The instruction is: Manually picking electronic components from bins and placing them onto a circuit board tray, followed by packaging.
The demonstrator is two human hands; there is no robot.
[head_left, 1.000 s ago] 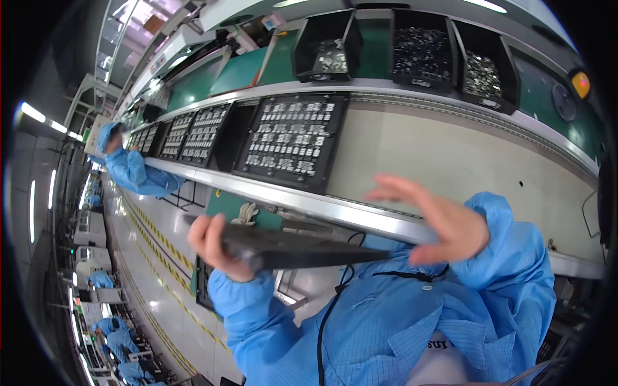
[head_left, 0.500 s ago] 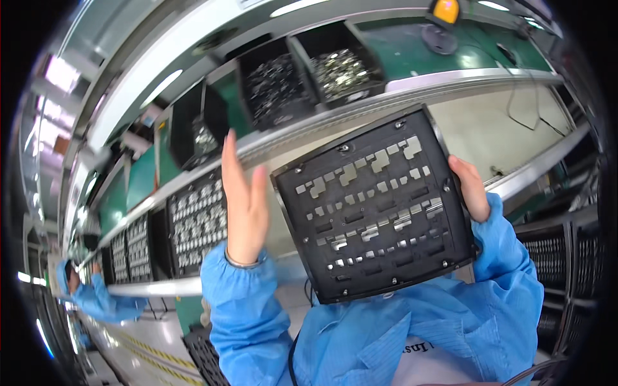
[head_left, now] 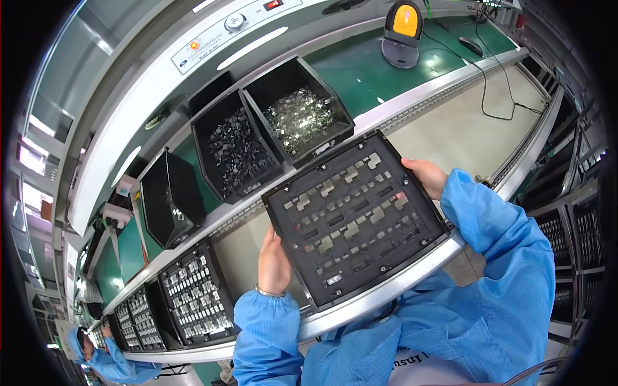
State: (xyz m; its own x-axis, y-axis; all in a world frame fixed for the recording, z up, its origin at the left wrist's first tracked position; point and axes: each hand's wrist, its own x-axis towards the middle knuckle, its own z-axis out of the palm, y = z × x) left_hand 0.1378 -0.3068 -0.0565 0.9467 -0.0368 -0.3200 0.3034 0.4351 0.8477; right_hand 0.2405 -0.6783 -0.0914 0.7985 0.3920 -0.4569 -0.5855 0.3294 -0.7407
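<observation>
A square black tray (head_left: 364, 244) with rows of stepped cutouts and screws along its rim lies tilted before me, over the conveyor's metal front edge. My right hand (head_left: 428, 177) is closed around its right side, thumb on top. At the left side of the tray, my left hand (head_left: 275, 265) grips the edge, its fingers partly hidden behind the frame. Pale ground shows through many of the cutouts; one near the lower left corner looks bright.
Beyond the tray stand black bins of dark small parts (head_left: 233, 151) and shiny metal pieces (head_left: 299, 119). Another black bin (head_left: 170, 202) is farther left. Filled trays (head_left: 199, 296) line the conveyor (head_left: 444, 122) leftward, near a co-worker (head_left: 109, 350). A yellow-black device (head_left: 405, 22) stands on the green bench.
My left hand, open and apart from the tray before, now holds its left edge. The tray has come down onto or over the conveyor edge, and my view has shifted.
</observation>
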